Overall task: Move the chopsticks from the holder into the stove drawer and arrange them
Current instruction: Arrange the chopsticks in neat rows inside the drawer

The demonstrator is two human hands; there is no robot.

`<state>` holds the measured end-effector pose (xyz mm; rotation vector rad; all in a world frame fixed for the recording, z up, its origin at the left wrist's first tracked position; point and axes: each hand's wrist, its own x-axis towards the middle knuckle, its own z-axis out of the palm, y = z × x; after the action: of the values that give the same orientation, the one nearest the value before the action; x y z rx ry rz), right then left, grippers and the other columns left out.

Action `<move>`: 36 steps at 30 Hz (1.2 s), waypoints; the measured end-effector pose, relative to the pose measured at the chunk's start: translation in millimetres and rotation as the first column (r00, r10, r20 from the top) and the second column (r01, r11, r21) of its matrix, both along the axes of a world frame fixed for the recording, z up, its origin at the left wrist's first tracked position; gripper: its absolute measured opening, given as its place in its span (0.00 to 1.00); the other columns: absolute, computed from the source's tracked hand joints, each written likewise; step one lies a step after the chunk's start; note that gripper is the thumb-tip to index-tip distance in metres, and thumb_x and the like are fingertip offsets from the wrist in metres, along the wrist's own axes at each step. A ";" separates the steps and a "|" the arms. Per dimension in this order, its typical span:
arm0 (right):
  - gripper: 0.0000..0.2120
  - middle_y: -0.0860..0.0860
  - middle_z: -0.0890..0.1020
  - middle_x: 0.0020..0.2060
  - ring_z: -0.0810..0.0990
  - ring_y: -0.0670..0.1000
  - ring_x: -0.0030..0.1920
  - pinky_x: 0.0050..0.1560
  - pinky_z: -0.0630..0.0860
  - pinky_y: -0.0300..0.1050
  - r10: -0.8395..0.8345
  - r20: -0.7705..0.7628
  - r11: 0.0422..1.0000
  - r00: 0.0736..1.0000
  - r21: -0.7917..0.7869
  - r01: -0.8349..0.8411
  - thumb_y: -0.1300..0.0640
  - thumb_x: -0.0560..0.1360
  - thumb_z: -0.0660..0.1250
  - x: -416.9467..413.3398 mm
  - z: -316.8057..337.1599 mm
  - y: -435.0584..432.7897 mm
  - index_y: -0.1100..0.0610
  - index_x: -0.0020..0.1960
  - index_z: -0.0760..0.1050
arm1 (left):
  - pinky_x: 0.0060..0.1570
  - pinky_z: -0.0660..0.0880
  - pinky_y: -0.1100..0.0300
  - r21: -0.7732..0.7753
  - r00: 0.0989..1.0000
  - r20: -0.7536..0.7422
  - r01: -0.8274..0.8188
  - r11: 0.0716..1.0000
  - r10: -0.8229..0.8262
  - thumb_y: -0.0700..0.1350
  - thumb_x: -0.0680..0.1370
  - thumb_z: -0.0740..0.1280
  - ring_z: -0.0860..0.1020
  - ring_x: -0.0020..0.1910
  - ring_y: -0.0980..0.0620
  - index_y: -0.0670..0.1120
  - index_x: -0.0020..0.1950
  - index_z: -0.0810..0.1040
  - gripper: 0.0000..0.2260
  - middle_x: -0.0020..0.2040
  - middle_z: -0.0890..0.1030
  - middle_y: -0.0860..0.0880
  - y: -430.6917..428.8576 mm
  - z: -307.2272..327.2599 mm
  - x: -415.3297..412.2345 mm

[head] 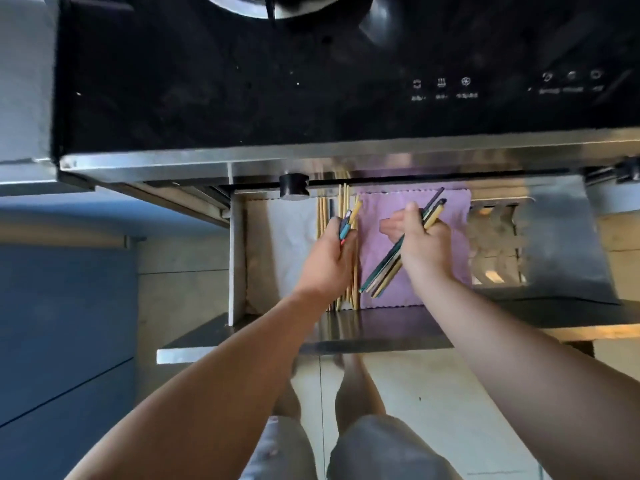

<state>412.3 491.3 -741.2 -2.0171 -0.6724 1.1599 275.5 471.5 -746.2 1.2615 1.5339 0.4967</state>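
Note:
The stove drawer (239,258) stands pulled open below the black stove top. Several plain wooden chopsticks (323,216) lie side by side in it, left of a purple cloth (384,209). My left hand (329,261) grips a few chopsticks with coloured ends (348,225) over the wooden ones. My right hand (422,244) holds a bundle of dark and pale chopsticks (384,268) slanted above the purple cloth. The holder is out of view.
A black knob (293,186) sticks out from the stove's steel front edge (346,161). A shiny metal rack (495,247) fills the drawer's right part. Blue cabinets (62,306) stand at the left, and my legs are over the tiled floor below.

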 end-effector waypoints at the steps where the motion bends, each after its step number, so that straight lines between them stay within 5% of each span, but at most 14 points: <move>1: 0.19 0.52 0.85 0.37 0.85 0.46 0.39 0.49 0.81 0.41 0.033 -0.003 0.999 0.999 -0.024 -0.033 0.49 0.82 0.56 3.2 -9.4 2.8 0.54 0.38 0.78 | 0.36 0.67 0.59 -0.032 0.999 -0.010 -0.041 0.999 0.041 0.49 0.84 0.55 0.73 0.35 0.58 0.47 0.52 0.68 0.06 0.38 0.74 0.56 1.8 -10.0 4.0; 5: 0.19 0.49 0.85 0.34 0.86 0.48 0.40 0.54 0.80 0.48 0.153 -0.014 0.983 0.988 -0.101 -0.153 0.47 0.81 0.57 11.7 -48.8 12.9 0.54 0.38 0.78 | 0.45 0.73 0.55 -0.116 0.983 -0.031 -0.185 0.976 0.182 0.50 0.84 0.54 0.79 0.45 0.46 0.44 0.62 0.69 0.13 0.45 0.79 0.48 12.0 -47.0 14.1; 8: 0.20 0.49 0.85 0.32 0.86 0.49 0.39 0.54 0.80 0.53 0.197 -0.032 0.965 0.980 -0.169 -0.200 0.45 0.81 0.57 14.1 -83.0 24.5 0.54 0.37 0.78 | 0.43 0.72 0.54 -0.177 0.968 -0.059 -0.249 0.952 0.242 0.50 0.84 0.54 0.79 0.48 0.38 0.41 0.60 0.70 0.14 0.48 0.80 0.41 18.9 -82.7 16.4; 14: 0.18 0.53 0.86 0.36 0.86 0.53 0.39 0.48 0.82 0.49 0.276 -0.029 0.925 0.961 -0.263 -0.274 0.47 0.80 0.60 -3.5 -136.5 36.0 0.57 0.40 0.80 | 0.34 0.72 0.56 -0.266 0.960 -0.098 -0.279 0.923 0.262 0.49 0.83 0.56 0.75 0.36 0.50 0.45 0.54 0.71 0.09 0.42 0.78 0.47 31.9 -134.4 12.1; 20: 0.12 0.51 0.83 0.45 0.81 0.53 0.46 0.44 0.75 0.41 0.426 0.137 0.857 0.894 -0.377 -0.350 0.50 0.77 0.63 -11.2 -170.2 33.4 0.56 0.52 0.79 | 0.33 0.71 0.61 -0.286 0.956 -0.224 -0.248 0.926 0.187 0.43 0.81 0.62 0.76 0.39 0.52 0.45 0.63 0.72 0.11 0.50 0.78 0.49 32.6 -160.5 -3.4; 26: 0.20 0.57 0.78 0.60 0.77 0.56 0.52 0.42 0.69 0.40 0.496 0.156 0.802 0.854 -0.458 -0.382 0.55 0.76 0.65 5.2 -174.6 10.9 0.59 0.67 0.70 | 0.43 0.75 0.57 -0.335 0.934 -0.304 -0.287 0.897 0.186 0.40 0.76 0.65 0.78 0.52 0.48 0.47 0.67 0.70 0.20 0.62 0.74 0.48 18.0 -168.3 -21.3; 30: 0.19 0.56 0.76 0.61 0.77 0.57 0.57 0.51 0.70 0.41 0.647 0.221 0.743 0.730 -0.396 -0.539 0.59 0.76 0.65 15.8 -155.8 -6.5 0.57 0.67 0.69 | 0.52 0.77 0.53 -0.256 0.906 -0.410 -0.224 0.940 0.104 0.43 0.76 0.66 0.75 0.53 0.48 0.48 0.64 0.70 0.17 0.62 0.71 0.47 5.1 -161.9 -27.6; 32: 0.17 0.55 0.78 0.59 0.78 0.55 0.56 0.52 0.71 0.41 0.688 0.243 0.718 0.684 -0.358 -0.596 0.61 0.76 0.65 15.7 -152.9 -14.5 0.57 0.64 0.71 | 0.51 0.73 0.59 -0.220 0.921 -0.388 -0.127 0.967 0.033 0.44 0.77 0.67 0.74 0.52 0.52 0.48 0.66 0.72 0.17 0.63 0.73 0.48 2.9 -158.4 -24.9; 36: 0.13 0.53 0.81 0.54 0.78 0.50 0.50 0.49 0.72 0.39 0.628 0.211 0.770 0.749 -0.308 -0.559 0.61 0.76 0.66 11.9 -154.5 -16.1 0.58 0.61 0.75 | 0.49 0.71 0.62 -0.227 0.959 -0.272 0.015 0.974 -0.078 0.48 0.78 0.68 0.77 0.56 0.50 0.46 0.67 0.74 0.18 0.60 0.78 0.49 10.9 -156.4 -8.3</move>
<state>424.1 475.3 -895.7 -2.2733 -1.4977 1.3328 267.3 482.4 -902.6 1.2257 1.7366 0.1106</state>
